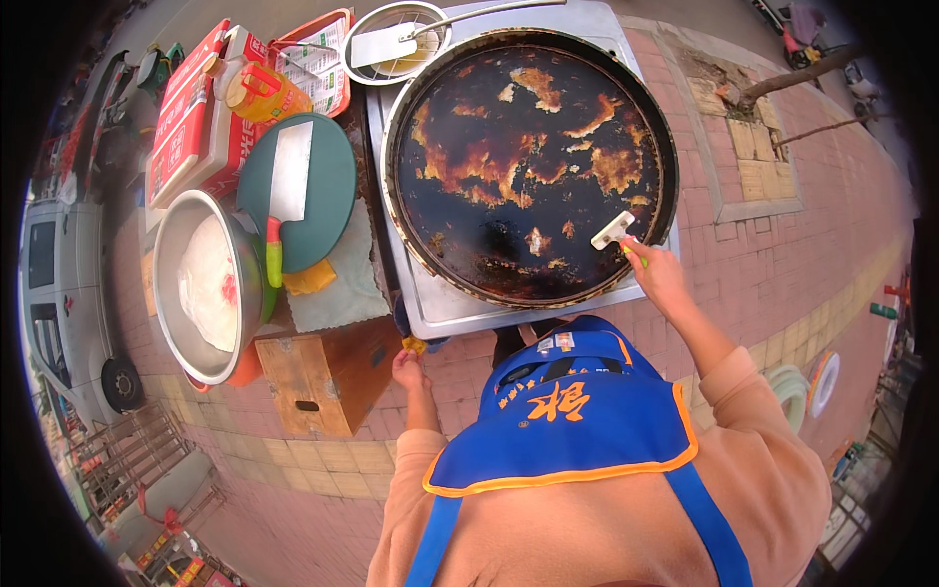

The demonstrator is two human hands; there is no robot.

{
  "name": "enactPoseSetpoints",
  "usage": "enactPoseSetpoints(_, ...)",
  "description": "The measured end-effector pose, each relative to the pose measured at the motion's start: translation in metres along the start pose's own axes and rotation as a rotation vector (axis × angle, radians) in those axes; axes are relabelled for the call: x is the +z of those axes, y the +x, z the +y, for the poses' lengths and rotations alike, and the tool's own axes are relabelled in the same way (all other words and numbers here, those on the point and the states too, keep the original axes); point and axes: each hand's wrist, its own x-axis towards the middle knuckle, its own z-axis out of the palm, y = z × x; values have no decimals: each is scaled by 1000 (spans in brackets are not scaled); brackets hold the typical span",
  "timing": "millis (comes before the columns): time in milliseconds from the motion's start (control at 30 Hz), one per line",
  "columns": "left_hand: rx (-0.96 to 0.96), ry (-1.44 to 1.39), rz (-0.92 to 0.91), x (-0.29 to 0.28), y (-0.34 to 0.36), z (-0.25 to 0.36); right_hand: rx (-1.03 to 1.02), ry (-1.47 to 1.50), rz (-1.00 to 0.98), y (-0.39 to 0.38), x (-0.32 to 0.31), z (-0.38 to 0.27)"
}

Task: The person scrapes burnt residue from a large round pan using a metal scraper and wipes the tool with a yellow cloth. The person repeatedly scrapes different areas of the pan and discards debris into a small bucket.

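My right hand [653, 269] grips a scraper [614, 229] with a pale wide head and green handle over the right lower part of a large round black griddle [518, 176], which has browned, flaky crust patches stuck on it. My left hand [408, 365] is low by the front left corner of the steel stand [442, 315], its fingers closed at a small yellow piece [414, 345] beside a dark blue cloth; exactly what it is, I cannot tell.
Left are a steel bowl of dough [207, 277], a cleaver [291, 171] on a green board [328, 210], an oil bottle [264, 96], cartons [179, 127] and a wooden box [308, 386]. Behind is a pan [377, 49]; right, a tree trunk [797, 73]; far left, a parked van [68, 303].
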Motion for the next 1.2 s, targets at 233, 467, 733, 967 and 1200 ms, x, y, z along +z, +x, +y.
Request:
enactPoseSetpoints(233, -22, -38, -97, 5, 12, -4, -62, 12, 23, 28, 1, -7)
enactPoseSetpoints(467, -68, -81, -73, 5, 22, -4, -87, 7, 9, 62, 3, -22)
enactPoseSetpoints(733, -130, -140, -11, 7, 23, -4, -36, 32, -20, 120, -4, -47)
enactPoseSetpoints(967, -188, -210, 3, 6, 24, -15, -78, 12, -34, 165, -7, -63)
enactPoseSetpoints(1200, -177, -211, 36, 7, 24, -22, -118, 12, -32, 194, -11, -78)
